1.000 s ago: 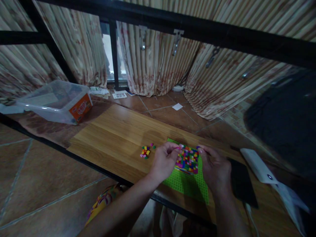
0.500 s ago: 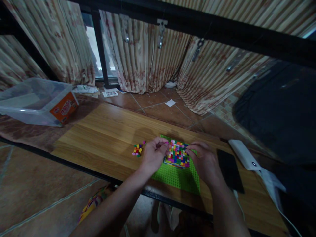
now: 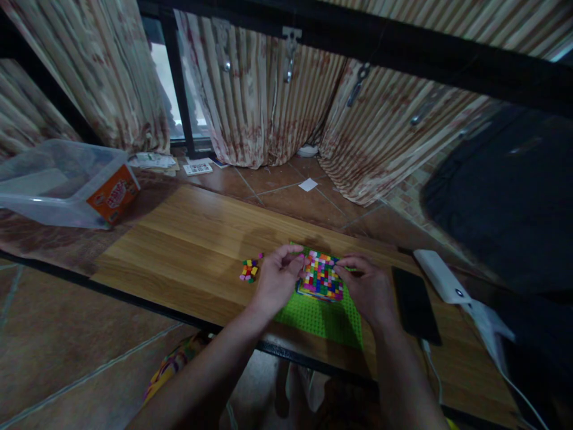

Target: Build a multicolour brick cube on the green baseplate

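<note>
We take the green baseplate [image 3: 320, 316] as our landmark; it lies flat on the wooden desk [image 3: 192, 251], close to the near edge. On its far half sits a square patch of small coloured bricks [image 3: 321, 278], packed tight in pink, yellow, red, green and blue. Our left hand [image 3: 275, 283] rests at the left edge of that patch, fingers curled and the thumb and forefinger pinched together at the patch's far left corner; whether a brick sits between them we cannot tell. Our right hand [image 3: 367, 292] lies over the right edge of the baseplate, fingers bent, tips touching the far right corner of the patch; we cannot tell whether it grips anything.

Left of the baseplate, just beyond our left hand, a little heap of loose bricks [image 3: 249, 270] lies on the desk. Right of the baseplate a black phone [image 3: 414, 304] lies flat, and further right a white power bank [image 3: 441, 276] with a cable.

Far to the left of the baseplate, off the desk, stands a clear plastic tub [image 3: 58, 185]; its contents are unclear to us. It bears an orange label [image 3: 114, 194] whose writing is too blurred to read.
</note>
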Demonstrator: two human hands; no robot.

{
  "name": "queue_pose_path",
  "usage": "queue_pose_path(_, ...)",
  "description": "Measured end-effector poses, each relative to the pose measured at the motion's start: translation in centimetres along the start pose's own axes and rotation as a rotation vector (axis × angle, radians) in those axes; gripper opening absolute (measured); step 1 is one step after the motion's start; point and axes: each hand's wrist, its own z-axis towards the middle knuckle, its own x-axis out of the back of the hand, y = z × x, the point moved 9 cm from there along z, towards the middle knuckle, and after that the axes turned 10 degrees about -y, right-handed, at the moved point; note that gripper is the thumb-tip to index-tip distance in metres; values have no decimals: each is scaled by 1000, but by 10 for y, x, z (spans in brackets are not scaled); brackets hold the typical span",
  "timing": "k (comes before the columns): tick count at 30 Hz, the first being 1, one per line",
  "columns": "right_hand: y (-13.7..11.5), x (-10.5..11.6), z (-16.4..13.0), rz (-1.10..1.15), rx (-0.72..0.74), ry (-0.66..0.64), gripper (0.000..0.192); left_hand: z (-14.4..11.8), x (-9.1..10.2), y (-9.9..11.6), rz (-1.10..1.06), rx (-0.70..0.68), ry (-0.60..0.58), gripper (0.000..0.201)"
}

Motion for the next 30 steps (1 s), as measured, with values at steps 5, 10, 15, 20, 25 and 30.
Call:
queue_pose_path(5, 6, -1, -1, 11, -35, 8, 21, 0, 0, 0, 3, -10, -9, 13)
queue_pose_path(10, 1, -1, -2, -21, -45, 32, 20, 2, 1, -4, 24, 12, -21, 11)
queue_pose_path(15, 0, -1, -3, -18, -69, 28, 21, 2, 0, -5, 46, 13, -36, 12)
queue_pose_path(20, 12, 6, -3, 174, -55, 65, 20, 0, -6, -5, 35, 8, -81, 12)
queue_pose_path(25, -4, 19, -5, 242, 22, 164, 18, 0, -13, -4, 27, 25, -126, 15)
queue_pose_path(30, -44, -2, -6, 227, 214, -53, 17, -2, -24, -1, 74, 5, -236, 24)
